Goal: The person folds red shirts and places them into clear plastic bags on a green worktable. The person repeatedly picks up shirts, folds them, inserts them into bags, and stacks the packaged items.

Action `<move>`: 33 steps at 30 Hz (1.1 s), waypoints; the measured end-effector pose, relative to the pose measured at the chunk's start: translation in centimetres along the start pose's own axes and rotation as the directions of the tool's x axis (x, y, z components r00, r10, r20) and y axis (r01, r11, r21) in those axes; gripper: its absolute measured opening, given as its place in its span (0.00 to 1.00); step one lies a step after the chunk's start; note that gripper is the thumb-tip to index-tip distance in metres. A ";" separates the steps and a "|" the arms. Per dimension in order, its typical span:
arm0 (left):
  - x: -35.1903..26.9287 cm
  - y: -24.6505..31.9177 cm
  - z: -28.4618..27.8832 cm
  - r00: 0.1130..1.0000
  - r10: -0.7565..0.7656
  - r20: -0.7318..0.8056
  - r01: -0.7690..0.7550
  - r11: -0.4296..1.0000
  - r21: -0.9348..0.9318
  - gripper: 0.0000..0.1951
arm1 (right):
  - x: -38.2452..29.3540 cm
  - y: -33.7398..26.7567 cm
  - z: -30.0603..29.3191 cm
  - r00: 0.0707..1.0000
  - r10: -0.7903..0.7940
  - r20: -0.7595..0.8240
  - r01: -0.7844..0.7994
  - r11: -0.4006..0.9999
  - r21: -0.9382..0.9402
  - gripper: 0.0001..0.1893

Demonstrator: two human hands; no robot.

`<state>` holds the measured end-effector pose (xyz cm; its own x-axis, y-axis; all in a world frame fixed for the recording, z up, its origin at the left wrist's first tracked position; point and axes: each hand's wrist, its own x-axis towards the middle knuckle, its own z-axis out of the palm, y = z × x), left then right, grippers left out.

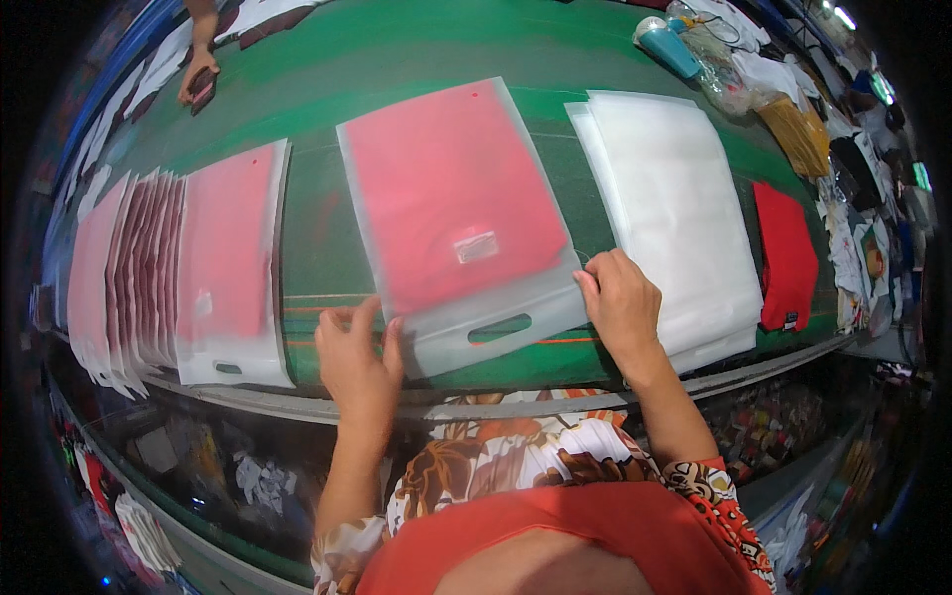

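Observation:
In front of me a frosted plastic bag [439,346] with a cut-out handle lies tilted on the green table. A folded red garment [446,186] shows through it, with a small label [476,246] visible near its lower part. My left hand [361,353] pinches the bag's left edge near the handle end, thumb on top. At the right edge, my right hand [621,305] grips the bag between thumb and fingers. Just right of that hand lies a stack of white frosted bags [673,216]. Beyond it is a folded red garment [787,256] without a bag.
Filled bags [230,260] overlap in a row at left on the green table [320,216]. Another person's hand [199,78] holds a dark object at upper left. A blue-and-white handheld device [666,46], plastic wrapping and a brown packet [796,134] lie at upper right.

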<state>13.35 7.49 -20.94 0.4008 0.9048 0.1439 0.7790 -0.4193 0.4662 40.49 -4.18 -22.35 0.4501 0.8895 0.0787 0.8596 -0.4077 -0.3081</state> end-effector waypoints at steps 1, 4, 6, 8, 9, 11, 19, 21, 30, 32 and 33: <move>-0.4 0.2 0.0 0.981 0.146 -0.126 -0.140 0.989 0.055 0.18 | -0.5 0.1 0.5 0.988 -0.138 -0.063 0.140 0.990 0.023 0.07; -2.0 1.9 1.8 0.857 0.503 0.113 -0.434 0.822 -0.369 0.16 | -1.8 -1.0 1.4 0.881 -0.465 -0.088 0.474 0.866 0.161 0.09; -2.3 3.5 3.0 0.752 0.601 0.269 -0.502 0.788 -0.356 0.23 | -2.5 -1.7 2.0 0.823 -0.561 -0.089 0.564 0.791 0.237 0.12; -2.2 3.7 3.8 0.716 0.587 0.379 -0.488 0.808 -0.330 0.30 | -3.2 -1.9 2.8 0.814 -0.570 -0.110 0.577 0.772 0.267 0.16; -2.2 3.5 4.2 0.706 0.577 0.411 -0.491 0.817 -0.303 0.32 | -3.4 -1.7 2.9 0.815 -0.575 -0.073 0.572 0.779 0.257 0.17; -2.2 3.5 4.4 0.697 0.557 0.452 -0.490 0.830 -0.268 0.35 | -3.8 -1.2 3.1 0.815 -0.580 0.002 0.563 0.792 0.237 0.21; -2.3 4.1 4.5 0.722 0.521 0.456 -0.481 0.851 -0.211 0.39 | -4.5 -1.2 3.2 0.833 -0.547 0.089 0.512 0.821 0.251 0.25; -2.6 4.3 4.6 0.732 0.514 0.447 -0.488 0.854 -0.184 0.39 | -4.4 -1.3 3.0 0.836 -0.540 0.100 0.503 0.826 0.256 0.26; -4.3 1.2 2.5 0.793 0.383 0.474 -0.397 0.915 -0.075 0.41 | -5.0 0.6 1.5 0.870 -0.467 0.160 0.470 0.883 0.025 0.31; -5.3 -0.5 1.6 0.821 0.314 0.478 -0.347 0.938 -0.021 0.41 | -5.1 1.3 2.1 0.891 -0.444 0.099 0.446 0.895 0.001 0.31; -5.7 -0.7 1.5 0.836 0.294 0.464 -0.338 0.941 0.013 0.41 | -4.9 1.2 2.2 0.897 -0.437 0.068 0.439 0.899 -0.010 0.31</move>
<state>11.30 2.53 -23.41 0.7878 0.5981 -0.1470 0.6034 -0.7017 0.3789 38.78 -8.56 -25.20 0.0115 0.9900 0.1408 0.9722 0.0219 -0.2332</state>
